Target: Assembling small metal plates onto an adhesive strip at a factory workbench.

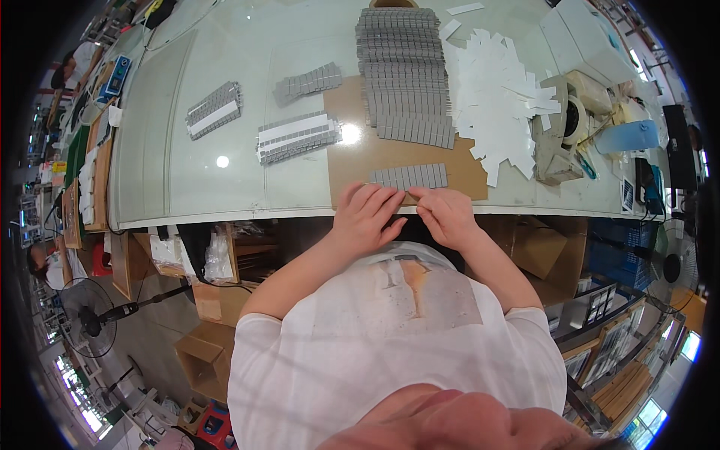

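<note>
So the left hand (367, 216) and right hand (448, 216) are both half curled, fingertips at the near edge of a grey segmented strip (410, 176); can't tell if they're actually pinching it. Strip's lying on a brown board (346, 166) at the tabletop's (191, 176) front. Open cardboard box (204, 360) low left, can't make out any contents.

Three small grey stacks (307, 83) (two white-topped), one long grey pile (405, 82), one grey strip (416, 176)
</note>
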### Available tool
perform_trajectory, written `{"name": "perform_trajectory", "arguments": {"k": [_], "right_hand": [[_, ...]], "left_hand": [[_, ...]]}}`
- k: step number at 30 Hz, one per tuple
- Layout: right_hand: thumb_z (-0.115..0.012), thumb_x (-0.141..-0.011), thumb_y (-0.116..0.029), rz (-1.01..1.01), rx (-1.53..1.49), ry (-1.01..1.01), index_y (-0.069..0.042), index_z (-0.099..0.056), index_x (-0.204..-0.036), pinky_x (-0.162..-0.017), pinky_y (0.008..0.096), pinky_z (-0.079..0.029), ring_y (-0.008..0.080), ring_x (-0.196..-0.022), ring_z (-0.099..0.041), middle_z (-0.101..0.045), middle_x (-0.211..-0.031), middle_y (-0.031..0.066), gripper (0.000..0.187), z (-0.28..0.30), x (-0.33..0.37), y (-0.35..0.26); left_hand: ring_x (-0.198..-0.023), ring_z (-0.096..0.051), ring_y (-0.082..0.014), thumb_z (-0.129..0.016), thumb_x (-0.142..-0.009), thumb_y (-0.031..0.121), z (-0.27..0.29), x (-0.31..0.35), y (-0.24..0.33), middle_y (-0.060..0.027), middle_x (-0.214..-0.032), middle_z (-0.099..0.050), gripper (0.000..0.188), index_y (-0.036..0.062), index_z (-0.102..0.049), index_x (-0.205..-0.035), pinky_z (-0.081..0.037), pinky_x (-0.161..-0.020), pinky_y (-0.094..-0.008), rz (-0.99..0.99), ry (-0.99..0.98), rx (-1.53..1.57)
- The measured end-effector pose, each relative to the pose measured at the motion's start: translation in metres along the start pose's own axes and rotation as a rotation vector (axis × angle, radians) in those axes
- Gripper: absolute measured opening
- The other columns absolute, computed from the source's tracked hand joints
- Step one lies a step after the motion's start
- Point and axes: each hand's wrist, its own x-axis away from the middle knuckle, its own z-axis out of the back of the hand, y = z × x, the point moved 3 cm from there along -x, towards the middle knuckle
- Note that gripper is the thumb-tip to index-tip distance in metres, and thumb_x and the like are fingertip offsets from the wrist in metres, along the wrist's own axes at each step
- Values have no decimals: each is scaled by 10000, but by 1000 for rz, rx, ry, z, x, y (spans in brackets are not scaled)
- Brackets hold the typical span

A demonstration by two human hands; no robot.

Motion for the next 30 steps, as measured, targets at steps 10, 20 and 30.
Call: {"name": "perform_trajectory", "arguments": {"k": [10, 20, 30], "right_hand": [[-697, -888, -54, -14, 5, 160, -57, -626, -958, -661, 398, -563, 309, -767, -710, -752, -1065, 133, 100, 13, 14, 12], [-708, -881, -65, 18, 35, 40, -61, -643, -944, -645, 391, -546, 289, -775, -708, -754, -1080, 104, 91, 17, 6, 4], [-713, -876, -63, 8, 30, 46, -60, -648, -940, -657, 393, -552, 285, -779, -711, -759, -1063, 103, 92, 16, 6, 5]], "left_hand": [[-1140, -549, -233, -776, -817, 357, -5, -2, 4, -15, -1220, -628, 478, 124, -701, -1228, -379, -1054, -446, 3, -12, 3], [-1162, -539, -231, -767, -828, 354, -18, -4, 14, -17, -1233, -622, 474, 116, -687, -1230, -358, -1079, -453, 10, -13, -9], [-1169, -542, -231, -764, -830, 347, -16, -6, 14, -16, -1241, -623, 475, 114, -689, -1236, -357, -1085, -453, 6, -30, -29]]}}
